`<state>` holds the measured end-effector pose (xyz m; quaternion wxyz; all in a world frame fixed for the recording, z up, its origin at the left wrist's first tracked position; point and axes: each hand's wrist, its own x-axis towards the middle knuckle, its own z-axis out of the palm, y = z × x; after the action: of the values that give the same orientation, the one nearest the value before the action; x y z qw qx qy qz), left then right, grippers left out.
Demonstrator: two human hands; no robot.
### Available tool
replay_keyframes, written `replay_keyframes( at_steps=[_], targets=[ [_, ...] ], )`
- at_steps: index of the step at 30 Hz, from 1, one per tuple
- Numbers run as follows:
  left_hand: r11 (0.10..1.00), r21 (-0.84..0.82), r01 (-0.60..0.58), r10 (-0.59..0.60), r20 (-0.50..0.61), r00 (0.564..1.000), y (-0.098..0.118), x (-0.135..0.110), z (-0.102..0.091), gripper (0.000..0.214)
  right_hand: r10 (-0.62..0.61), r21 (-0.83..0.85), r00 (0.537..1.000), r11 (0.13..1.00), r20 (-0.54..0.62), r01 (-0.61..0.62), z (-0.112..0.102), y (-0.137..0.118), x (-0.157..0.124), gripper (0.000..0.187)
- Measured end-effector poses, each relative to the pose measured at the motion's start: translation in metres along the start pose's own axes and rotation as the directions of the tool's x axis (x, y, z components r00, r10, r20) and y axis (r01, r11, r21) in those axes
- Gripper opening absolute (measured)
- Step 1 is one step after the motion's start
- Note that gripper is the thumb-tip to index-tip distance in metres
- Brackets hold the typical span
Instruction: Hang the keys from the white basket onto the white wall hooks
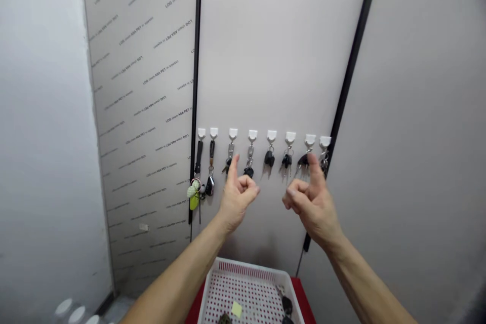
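A row of several white hooks (252,134) runs across a pale cabinet door, each with a bunch of keys hanging from it. My left hand (237,196) is raised in front of the third and fourth hooks, thumb up and fingers curled, with nothing in it. My right hand (309,202) is held up below the two rightmost hooks, thumb up and fingers curled, also holding nothing. The leftmost bunch of keys carries a yellow-green tag (194,199).
A white perforated basket (216,288) sits on a red surface (304,293) below, holding a black key fob (287,306), a yellow note (237,309) and a dark item. Black vertical handles (196,86) edge the doors. White bottle caps (64,308) show at bottom left.
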<state>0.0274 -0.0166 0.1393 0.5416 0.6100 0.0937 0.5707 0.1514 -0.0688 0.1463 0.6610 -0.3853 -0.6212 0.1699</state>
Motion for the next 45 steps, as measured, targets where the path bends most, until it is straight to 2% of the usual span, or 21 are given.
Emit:
replay_keyframes(
  at_steps=[2,4,12,16,18,20,22,24,25,27,32,35,37,41,45],
  targets=[
    [0.997,-0.062,-0.039,0.043,0.060,0.997,0.018,0.000,0.007,0.073,-0.038,0.107,0.999,0.994,0.020,0.036,0.007,-0.011,0.001,0.068],
    [0.996,-0.081,-0.036,0.043,0.091,0.995,0.024,-0.001,0.011,0.073,-0.027,0.149,0.999,0.989,0.039,0.021,0.011,-0.013,0.001,0.068],
    [0.995,-0.096,0.017,-0.006,0.114,0.994,0.017,0.002,0.019,0.075,0.005,0.133,0.998,0.991,0.058,-0.013,0.008,-0.011,-0.003,0.068],
    [0.995,-0.093,0.039,-0.029,0.111,0.993,0.011,0.005,0.024,0.075,0.036,0.076,0.999,0.996,0.020,-0.037,0.001,-0.009,-0.006,0.067],
    [0.996,-0.063,0.064,-0.058,0.096,0.994,0.004,0.008,0.025,0.074,0.079,0.003,0.996,0.997,-0.051,-0.079,-0.010,0.001,-0.005,0.061],
    [0.993,-0.003,0.121,-0.121,0.054,0.991,-0.006,0.014,0.024,0.070,0.136,-0.084,0.968,0.984,-0.212,-0.157,-0.028,0.015,0.000,0.050],
    [0.975,0.074,0.210,-0.210,-0.008,0.978,-0.017,0.023,0.024,0.061,0.161,-0.154,0.894,0.957,-0.417,-0.245,-0.051,0.032,0.010,0.044],
    [0.944,0.153,0.293,-0.288,-0.057,0.956,-0.028,0.033,0.029,0.050,0.134,-0.213,0.818,0.930,-0.560,-0.299,-0.075,0.048,0.022,0.045],
    [0.928,0.196,0.317,-0.308,-0.076,0.948,-0.033,0.039,0.033,0.047,0.109,-0.249,0.796,0.917,-0.596,-0.313,-0.086,0.055,0.028,0.046],
    [0.901,0.287,0.324,-0.303,-0.115,0.946,-0.043,0.051,0.045,0.045,0.066,-0.323,0.781,0.887,-0.621,-0.331,-0.102,0.065,0.039,0.047],
    [0.860,0.438,0.262,-0.189,-0.203,0.961,-0.065,0.082,0.077,0.055,0.049,-0.446,0.823,0.821,-0.566,-0.356,-0.112,0.068,0.059,0.047],
    [0.877,0.394,0.275,-0.191,-0.240,0.952,-0.076,0.097,0.090,0.053,0.057,-0.534,0.842,0.750,-0.536,-0.391,-0.110,0.066,0.067,0.047],
    [0.901,0.320,0.294,-0.218,-0.253,0.943,-0.081,0.104,0.098,0.044,0.068,-0.552,0.849,0.731,-0.525,-0.400,-0.110,0.066,0.070,0.045],
    [0.938,0.111,0.329,-0.304,-0.195,0.932,-0.084,0.107,0.112,0.020,0.034,-0.474,0.851,0.818,-0.525,-0.325,-0.112,0.070,0.074,0.034],
    [0.894,-0.098,0.437,-0.442,-0.039,0.896,-0.077,0.102,0.126,0.006,0.037,-0.353,0.832,0.894,-0.554,-0.275,-0.113,0.071,0.075,0.031]
  ],
)
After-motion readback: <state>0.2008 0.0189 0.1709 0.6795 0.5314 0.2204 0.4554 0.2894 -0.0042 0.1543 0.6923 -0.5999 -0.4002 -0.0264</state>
